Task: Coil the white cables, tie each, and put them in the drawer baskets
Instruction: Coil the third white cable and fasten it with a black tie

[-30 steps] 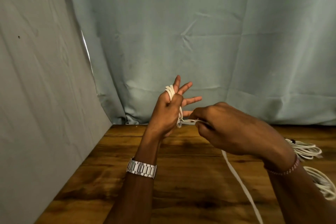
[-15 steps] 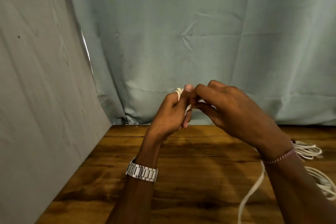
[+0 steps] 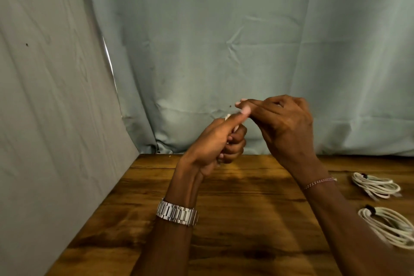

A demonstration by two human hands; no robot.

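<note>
Where fingers curl above the brown wooden table [image 3: 235, 219], thin white cable [image 3: 227, 117] mostly hidden inside left hand [image 3: 215, 141], gripped tight. Right hand [image 3: 282, 123] touching left thumb tip; hold unclear. Two tied white cable coils [image 3: 376, 185] lying at right, well apart.

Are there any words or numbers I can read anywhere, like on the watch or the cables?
None can be read.
The wristwatch shows only its metal band; its face is turned away.
The two tied cable coils on the wooden table carry no visible print.
The curtain is plain.
</note>
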